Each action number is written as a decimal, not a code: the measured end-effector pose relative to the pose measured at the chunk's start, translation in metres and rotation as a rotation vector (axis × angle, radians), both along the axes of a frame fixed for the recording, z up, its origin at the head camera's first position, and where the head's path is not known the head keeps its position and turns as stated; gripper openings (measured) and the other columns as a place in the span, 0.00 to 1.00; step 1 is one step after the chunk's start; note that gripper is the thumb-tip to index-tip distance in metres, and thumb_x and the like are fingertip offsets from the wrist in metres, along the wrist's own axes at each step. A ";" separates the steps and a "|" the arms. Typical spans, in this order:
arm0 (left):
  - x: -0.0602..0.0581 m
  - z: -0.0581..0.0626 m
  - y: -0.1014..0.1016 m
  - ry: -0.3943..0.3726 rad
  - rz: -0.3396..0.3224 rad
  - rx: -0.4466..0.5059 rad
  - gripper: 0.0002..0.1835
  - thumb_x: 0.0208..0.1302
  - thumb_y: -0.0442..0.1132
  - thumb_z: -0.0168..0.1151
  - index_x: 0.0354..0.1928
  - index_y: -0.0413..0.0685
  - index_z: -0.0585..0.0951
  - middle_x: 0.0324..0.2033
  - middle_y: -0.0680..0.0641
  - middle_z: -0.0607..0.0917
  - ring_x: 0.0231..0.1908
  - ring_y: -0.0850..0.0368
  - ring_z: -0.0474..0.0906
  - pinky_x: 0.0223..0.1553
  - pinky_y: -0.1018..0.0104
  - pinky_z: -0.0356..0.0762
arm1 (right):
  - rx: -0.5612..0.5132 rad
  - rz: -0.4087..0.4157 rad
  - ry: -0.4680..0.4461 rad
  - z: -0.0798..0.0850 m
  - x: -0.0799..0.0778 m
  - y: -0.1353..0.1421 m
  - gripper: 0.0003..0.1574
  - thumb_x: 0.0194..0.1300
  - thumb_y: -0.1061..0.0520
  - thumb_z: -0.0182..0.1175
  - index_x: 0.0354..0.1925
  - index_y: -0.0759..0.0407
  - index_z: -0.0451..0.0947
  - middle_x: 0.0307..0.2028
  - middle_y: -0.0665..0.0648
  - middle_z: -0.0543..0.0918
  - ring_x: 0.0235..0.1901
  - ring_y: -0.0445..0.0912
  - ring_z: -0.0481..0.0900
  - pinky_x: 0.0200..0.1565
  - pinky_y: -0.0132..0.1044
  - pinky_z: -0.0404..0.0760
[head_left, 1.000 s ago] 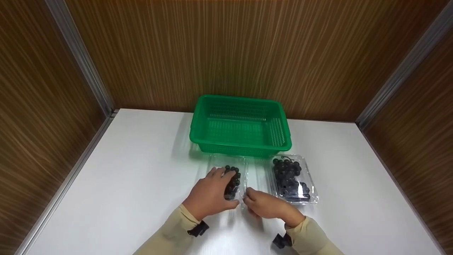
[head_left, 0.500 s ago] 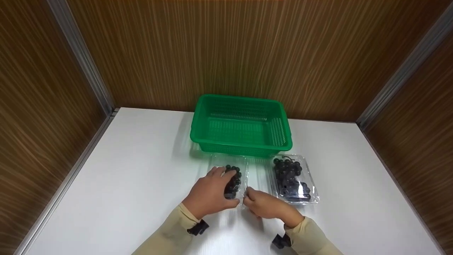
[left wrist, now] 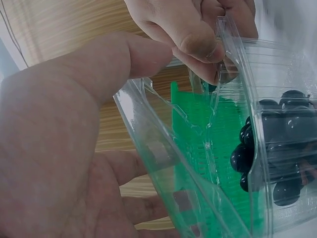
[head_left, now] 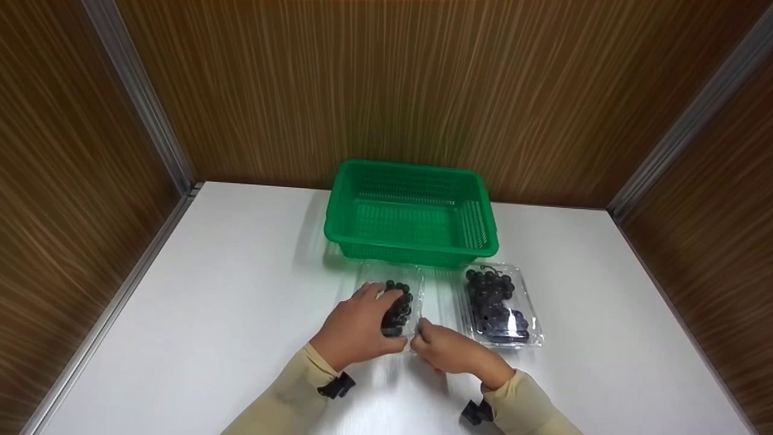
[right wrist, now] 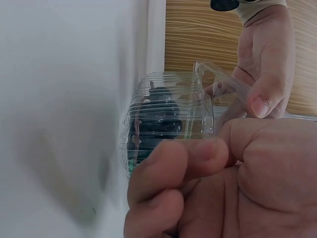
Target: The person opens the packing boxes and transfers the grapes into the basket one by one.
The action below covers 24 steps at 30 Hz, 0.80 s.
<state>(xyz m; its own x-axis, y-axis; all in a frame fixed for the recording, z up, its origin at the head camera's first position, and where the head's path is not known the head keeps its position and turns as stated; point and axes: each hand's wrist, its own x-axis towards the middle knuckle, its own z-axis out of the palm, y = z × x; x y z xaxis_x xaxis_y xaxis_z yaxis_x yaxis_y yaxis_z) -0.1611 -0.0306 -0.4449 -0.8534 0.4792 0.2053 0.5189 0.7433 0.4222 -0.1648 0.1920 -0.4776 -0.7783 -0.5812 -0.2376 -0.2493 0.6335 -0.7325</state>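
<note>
A clear plastic clamshell box [head_left: 373, 273] with dark grapes [head_left: 398, 309] inside stands on the white table. Over its left side lies my left hand [head_left: 356, 329], which grips the lid [left wrist: 132, 110] between thumb and spread fingers. In the left wrist view the lid stands tilted away from the base [left wrist: 265, 49], with a gap between them. My right hand [head_left: 450, 349] pinches the rim at the near right corner, thumb against curled fingers. The right wrist view shows the box's ribbed wall [right wrist: 171, 79] beyond those fingers; part of the rim is hidden behind them.
A second clamshell box [head_left: 533, 311], closed over more dark grapes [head_left: 490, 296], stands to the right. Behind both boxes is a green perforated basket [head_left: 410, 246], with nothing seen inside. Wood-grain panels [head_left: 398, 78] enclose the table's back and sides.
My right hand has shifted very slightly left at the box's near corner. The left hand keeps its place on the lid; basket and second box stay put.
</note>
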 end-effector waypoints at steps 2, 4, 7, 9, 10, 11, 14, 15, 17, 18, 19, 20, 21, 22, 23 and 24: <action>0.000 0.001 0.000 -0.014 0.000 0.011 0.41 0.54 0.58 0.72 0.70 0.50 0.76 0.63 0.39 0.78 0.58 0.45 0.79 0.48 0.46 0.84 | -0.001 0.004 0.008 0.000 -0.001 0.000 0.09 0.81 0.56 0.41 0.40 0.57 0.63 0.21 0.49 0.71 0.15 0.42 0.67 0.22 0.36 0.69; 0.000 0.001 0.000 -0.029 0.002 0.020 0.42 0.54 0.57 0.72 0.70 0.50 0.76 0.64 0.39 0.77 0.58 0.45 0.79 0.50 0.46 0.84 | 0.000 0.006 0.010 0.001 -0.001 0.000 0.09 0.81 0.56 0.41 0.41 0.58 0.64 0.21 0.48 0.71 0.15 0.42 0.67 0.22 0.36 0.69; 0.000 -0.001 0.000 -0.053 0.001 0.028 0.42 0.54 0.57 0.72 0.71 0.50 0.76 0.64 0.39 0.77 0.58 0.45 0.79 0.50 0.46 0.83 | 0.003 0.014 0.004 0.000 0.001 0.000 0.09 0.81 0.56 0.41 0.42 0.59 0.64 0.20 0.48 0.71 0.14 0.41 0.66 0.24 0.36 0.69; 0.000 -0.003 0.000 -0.064 0.002 0.034 0.42 0.54 0.57 0.72 0.71 0.50 0.76 0.64 0.39 0.77 0.58 0.45 0.80 0.51 0.46 0.83 | 0.005 0.013 -0.001 0.000 0.001 0.000 0.09 0.81 0.57 0.41 0.42 0.59 0.65 0.20 0.48 0.71 0.14 0.41 0.66 0.24 0.36 0.69; 0.000 -0.003 0.000 -0.068 0.001 0.037 0.42 0.54 0.57 0.72 0.71 0.51 0.76 0.64 0.39 0.77 0.58 0.45 0.80 0.51 0.47 0.83 | 0.004 0.013 -0.006 0.000 0.001 0.000 0.09 0.81 0.57 0.40 0.43 0.59 0.65 0.20 0.48 0.71 0.14 0.41 0.66 0.24 0.35 0.69; 0.000 -0.003 0.000 -0.070 0.001 0.040 0.42 0.53 0.57 0.72 0.71 0.51 0.76 0.64 0.39 0.77 0.57 0.45 0.80 0.51 0.47 0.83 | 0.004 0.014 -0.004 -0.001 0.000 0.000 0.09 0.81 0.57 0.40 0.44 0.59 0.65 0.20 0.47 0.71 0.14 0.41 0.65 0.24 0.35 0.69; -0.001 -0.002 -0.001 -0.064 0.002 0.050 0.42 0.53 0.57 0.72 0.71 0.51 0.76 0.64 0.39 0.77 0.57 0.45 0.80 0.51 0.47 0.83 | 0.006 0.016 0.017 -0.001 -0.001 0.001 0.09 0.81 0.56 0.41 0.44 0.59 0.65 0.22 0.47 0.70 0.16 0.40 0.65 0.25 0.35 0.68; -0.001 -0.002 -0.001 -0.062 0.000 0.051 0.42 0.53 0.57 0.72 0.71 0.51 0.75 0.63 0.39 0.77 0.57 0.45 0.80 0.51 0.48 0.83 | 0.006 0.022 0.026 -0.001 -0.001 0.001 0.09 0.81 0.55 0.41 0.44 0.59 0.65 0.22 0.47 0.69 0.18 0.40 0.65 0.26 0.35 0.67; -0.001 -0.002 -0.001 -0.056 -0.002 0.053 0.42 0.53 0.57 0.72 0.71 0.51 0.76 0.63 0.39 0.77 0.57 0.45 0.80 0.51 0.48 0.83 | 0.010 0.035 0.048 -0.002 -0.001 0.002 0.10 0.81 0.54 0.41 0.44 0.59 0.64 0.24 0.47 0.67 0.20 0.40 0.63 0.28 0.35 0.65; -0.002 -0.002 -0.002 -0.056 -0.003 0.056 0.42 0.54 0.57 0.72 0.71 0.51 0.76 0.63 0.39 0.77 0.57 0.45 0.80 0.51 0.48 0.83 | 0.012 0.041 0.060 -0.002 -0.002 0.003 0.10 0.81 0.54 0.42 0.43 0.59 0.64 0.25 0.47 0.67 0.21 0.40 0.63 0.29 0.35 0.64; -0.002 -0.002 -0.002 -0.058 -0.003 0.057 0.42 0.54 0.57 0.72 0.71 0.51 0.76 0.63 0.40 0.77 0.57 0.46 0.80 0.50 0.48 0.83 | 0.012 0.049 0.069 -0.001 -0.002 0.003 0.10 0.81 0.54 0.42 0.43 0.59 0.63 0.25 0.47 0.65 0.22 0.40 0.62 0.29 0.35 0.63; -0.002 -0.002 -0.002 -0.059 -0.003 0.058 0.41 0.54 0.57 0.71 0.71 0.51 0.76 0.63 0.40 0.77 0.57 0.46 0.80 0.50 0.48 0.83 | 0.013 0.054 0.075 -0.001 -0.002 0.003 0.10 0.81 0.54 0.42 0.42 0.59 0.63 0.26 0.47 0.65 0.22 0.40 0.61 0.30 0.35 0.63; -0.002 -0.001 -0.002 -0.063 -0.002 0.058 0.41 0.54 0.57 0.71 0.71 0.51 0.75 0.64 0.40 0.77 0.56 0.46 0.80 0.50 0.48 0.83 | 0.013 0.057 0.078 -0.001 -0.003 0.003 0.10 0.81 0.55 0.42 0.41 0.59 0.62 0.26 0.47 0.64 0.23 0.39 0.61 0.30 0.35 0.62; -0.002 -0.001 -0.002 -0.068 -0.002 0.057 0.41 0.54 0.57 0.71 0.71 0.51 0.75 0.64 0.40 0.77 0.56 0.46 0.80 0.50 0.48 0.83 | 0.012 0.058 0.079 -0.001 -0.003 0.003 0.09 0.81 0.55 0.42 0.41 0.58 0.62 0.26 0.47 0.64 0.23 0.39 0.60 0.30 0.35 0.62; -0.002 -0.001 -0.002 -0.075 -0.001 0.055 0.42 0.54 0.57 0.71 0.71 0.51 0.75 0.64 0.40 0.77 0.56 0.46 0.80 0.50 0.48 0.83 | 0.010 0.060 0.081 -0.001 -0.003 0.003 0.09 0.81 0.55 0.42 0.41 0.58 0.62 0.26 0.47 0.64 0.23 0.39 0.60 0.30 0.34 0.62; -0.003 -0.001 -0.002 -0.082 -0.002 0.055 0.42 0.54 0.57 0.70 0.71 0.51 0.75 0.65 0.40 0.76 0.56 0.46 0.80 0.50 0.49 0.83 | 0.004 0.063 0.082 -0.001 -0.002 0.003 0.09 0.81 0.56 0.42 0.42 0.59 0.62 0.26 0.47 0.64 0.23 0.39 0.60 0.30 0.34 0.62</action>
